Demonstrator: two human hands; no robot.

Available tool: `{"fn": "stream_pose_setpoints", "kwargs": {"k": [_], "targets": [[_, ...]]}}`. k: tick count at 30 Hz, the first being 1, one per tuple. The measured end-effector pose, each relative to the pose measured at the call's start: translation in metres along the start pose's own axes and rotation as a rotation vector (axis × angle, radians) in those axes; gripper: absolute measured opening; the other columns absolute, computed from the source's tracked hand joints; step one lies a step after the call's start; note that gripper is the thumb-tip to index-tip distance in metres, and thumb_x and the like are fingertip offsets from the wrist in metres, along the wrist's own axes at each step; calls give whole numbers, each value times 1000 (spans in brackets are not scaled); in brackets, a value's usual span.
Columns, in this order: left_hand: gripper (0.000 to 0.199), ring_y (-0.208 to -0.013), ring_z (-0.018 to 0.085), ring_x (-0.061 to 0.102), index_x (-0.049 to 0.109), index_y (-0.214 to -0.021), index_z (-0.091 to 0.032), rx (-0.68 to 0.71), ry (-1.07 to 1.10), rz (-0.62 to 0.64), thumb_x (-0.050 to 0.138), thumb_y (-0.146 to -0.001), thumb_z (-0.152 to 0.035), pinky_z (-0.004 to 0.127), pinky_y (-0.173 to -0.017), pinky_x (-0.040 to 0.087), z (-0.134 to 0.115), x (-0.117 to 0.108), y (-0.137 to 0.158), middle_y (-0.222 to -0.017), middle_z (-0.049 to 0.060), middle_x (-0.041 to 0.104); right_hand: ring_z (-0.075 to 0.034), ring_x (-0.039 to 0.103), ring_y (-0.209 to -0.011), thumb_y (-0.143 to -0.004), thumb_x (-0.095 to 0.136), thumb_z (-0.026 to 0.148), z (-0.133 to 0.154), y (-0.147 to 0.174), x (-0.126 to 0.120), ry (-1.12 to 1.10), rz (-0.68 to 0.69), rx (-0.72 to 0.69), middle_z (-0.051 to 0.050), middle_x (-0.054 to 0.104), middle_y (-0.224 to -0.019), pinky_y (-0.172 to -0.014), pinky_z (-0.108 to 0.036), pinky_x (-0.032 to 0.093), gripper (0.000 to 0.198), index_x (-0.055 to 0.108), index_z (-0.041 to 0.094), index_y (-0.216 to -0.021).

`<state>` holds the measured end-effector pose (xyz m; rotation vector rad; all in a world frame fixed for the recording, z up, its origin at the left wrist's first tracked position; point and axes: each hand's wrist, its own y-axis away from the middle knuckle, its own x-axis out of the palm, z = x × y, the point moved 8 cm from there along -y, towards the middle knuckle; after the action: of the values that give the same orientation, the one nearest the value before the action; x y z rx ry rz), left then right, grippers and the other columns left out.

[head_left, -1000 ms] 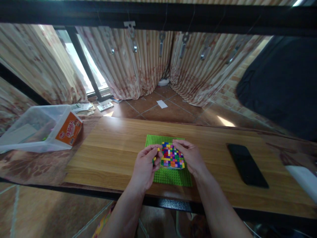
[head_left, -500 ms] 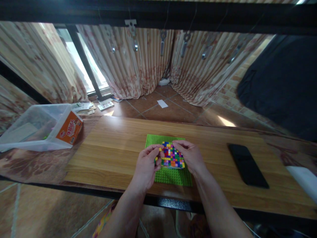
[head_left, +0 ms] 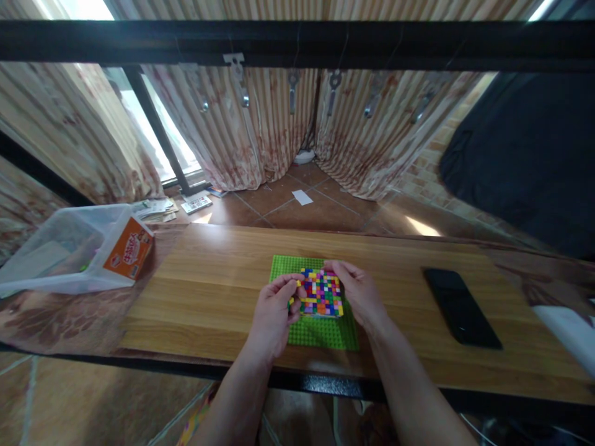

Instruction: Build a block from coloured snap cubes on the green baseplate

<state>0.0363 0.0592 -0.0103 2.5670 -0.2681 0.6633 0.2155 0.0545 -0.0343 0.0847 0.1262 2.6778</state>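
Observation:
A block of small multicoloured toy bricks (head_left: 323,296) stands on a green studded baseplate (head_left: 320,334). At its left side, my left hand (head_left: 275,310) is closed, pinching a small yellow brick (head_left: 298,284) between thumb and fingertips. More yellow and green bits show in its curled fingers, partly hidden. My right hand (head_left: 361,292) is closed at the block's far right corner, with fingertips against its edge. A pink piece shows by those fingertips, and I cannot tell whether it is loose or part of the block.
On the wooden table board (head_left: 199,291), a black phone (head_left: 460,308) lies to the right. A clear plastic bin (head_left: 69,248) with an orange label lies at the left. Something white (head_left: 564,334) rests at the right edge. Curtains (head_left: 260,136) hang beyond the table.
The view has tilted up slightly. My right fingers have shifted a little at the block's far right corner. My left hand keeps its pinch on the yellow brick.

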Motion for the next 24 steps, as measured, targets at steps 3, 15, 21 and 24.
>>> {"fn": "stream_pose_setpoints", "kwargs": {"k": [3, 15, 21, 24], "targets": [[25, -42, 2, 34, 62, -89, -12, -2, 0, 4, 69, -69, -24, 15, -37, 15, 0, 0, -1, -61, -3, 55, -21, 68, -83, -76, 67, 55, 1, -3, -8, 26, -55, -17, -6, 77, -87, -79, -35, 50, 38, 77, 20, -87], [29, -42, 2, 34, 61, -94, -14, 13, 21, 65, 71, -72, -30, 14, -38, 16, -4, 7, 4, -60, -5, 52, -17, 65, -87, -87, 62, 28, 78, 45, 37, 308, 195, -512, -3, 72, -92, -77, -30, 50, 13, 74, 24, -91], [34, -41, 3, 32, 62, -101, -15, 60, -30, 89, 71, -74, -34, 15, -39, 16, -8, 13, 6, -55, -7, 48, -14, 64, -74, -85, 63, 26, 68, 51, 56, 289, 359, -364, -1, 70, -83, -68, -27, 49, 12, 72, 22, -92], [37, -41, 3, 32, 61, -103, -14, 60, -66, 96, 71, -75, -36, 15, -39, 16, -8, 16, 8, -54, -7, 49, -14, 65, -68, -83, 66, 28, 60, 48, 55, 131, 400, -247, 0, 70, -76, -66, -27, 51, 10, 72, 22, -89]]}}
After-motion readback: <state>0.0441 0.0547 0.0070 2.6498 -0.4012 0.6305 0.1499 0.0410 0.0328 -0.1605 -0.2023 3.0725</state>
